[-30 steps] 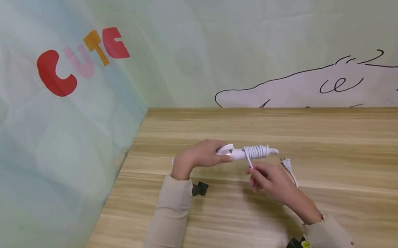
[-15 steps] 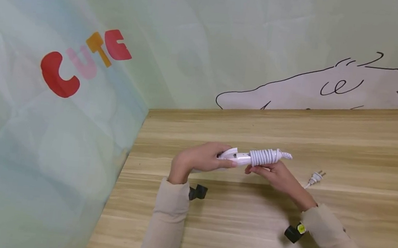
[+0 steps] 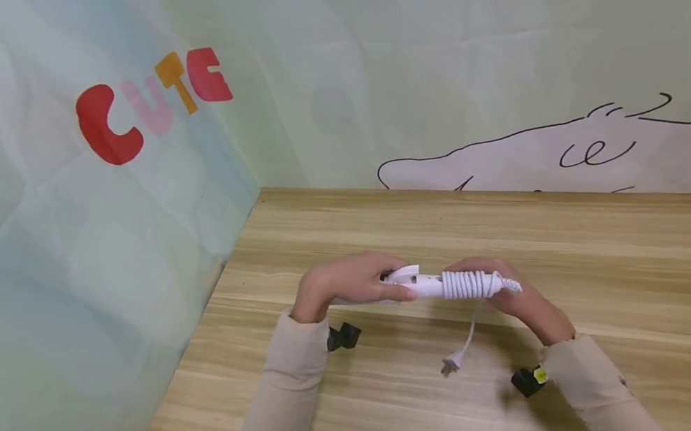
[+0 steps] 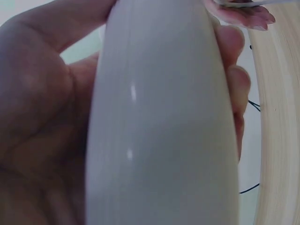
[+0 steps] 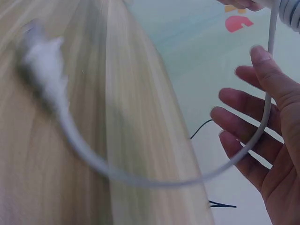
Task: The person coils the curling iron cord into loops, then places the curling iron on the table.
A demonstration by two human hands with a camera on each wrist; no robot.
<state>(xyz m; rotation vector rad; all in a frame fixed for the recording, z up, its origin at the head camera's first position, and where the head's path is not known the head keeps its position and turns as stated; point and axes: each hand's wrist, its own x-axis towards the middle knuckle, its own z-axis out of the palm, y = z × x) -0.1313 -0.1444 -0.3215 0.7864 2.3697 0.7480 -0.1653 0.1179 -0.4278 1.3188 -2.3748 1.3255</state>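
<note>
My left hand (image 3: 351,277) grips a white hair iron (image 3: 428,287) crosswise above the wooden table. Its smooth white body (image 4: 161,117) fills the left wrist view, with thumb and fingers wrapped about it. White power cord (image 3: 467,285) is wound in several turns round the handle's right end. My right hand (image 3: 528,310) is behind that end, partly hidden by it. Seen from the right wrist, the loosely spread fingers (image 5: 243,122) lie behind a free length of cord (image 5: 159,183) that crosses them. The two-pin plug (image 3: 451,363) dangles from this length below the handle.
The wooden table (image 3: 362,414) ends at a fabric backdrop (image 3: 332,102) behind and on the left. Black wrist cameras stick out below the left sleeve (image 3: 293,378) and the right sleeve (image 3: 605,390).
My right hand has gone from pinching the cord in front of the handle to behind it, fingers loosened. The plug has swung from the right to below the handle. The iron shifted slightly right.
</note>
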